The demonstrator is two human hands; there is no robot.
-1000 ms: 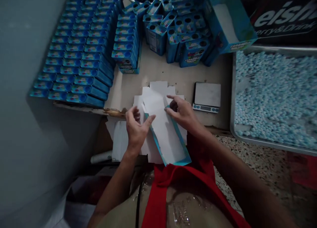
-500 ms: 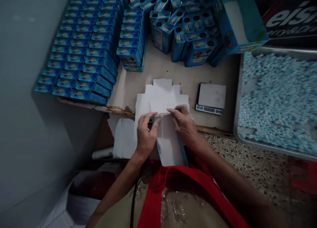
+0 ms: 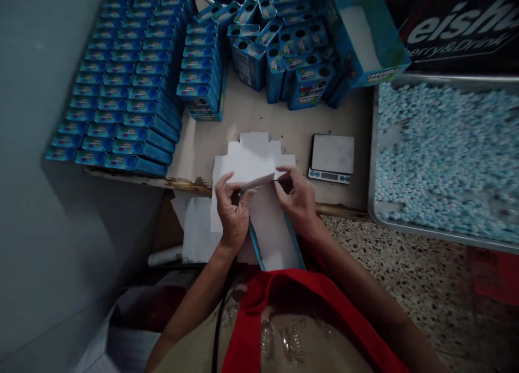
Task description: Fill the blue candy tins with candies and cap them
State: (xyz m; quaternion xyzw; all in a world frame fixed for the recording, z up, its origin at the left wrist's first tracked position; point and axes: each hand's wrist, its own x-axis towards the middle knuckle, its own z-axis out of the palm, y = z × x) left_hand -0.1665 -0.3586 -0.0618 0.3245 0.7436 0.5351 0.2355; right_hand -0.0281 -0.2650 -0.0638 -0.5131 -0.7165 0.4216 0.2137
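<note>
A half-folded cardboard box, white inside and blue outside, lies between my hands, its near end against the red apron strap. My right hand pinches the right corner of its far end wall between thumb and fingers. At the left corner, my left hand is curled around the edge, thumb on the inner side and forefinger raised outside. The end wall stands up as a narrow white strip. Beyond it, flat white cardboard blanks with stepped edges rest on the table and overhang its front edge.
Rows of blue candy boxes fill the table's left, with more small boxes behind. A larger open blue box stands at back right. Right of the blanks is a digital scale, then a metal tray of pale blue candies.
The far flap of the box, spread forward before, now stands folded up as a narrow wall. My left fingers have lifted off its top edge. The whole view has shifted slightly right.
</note>
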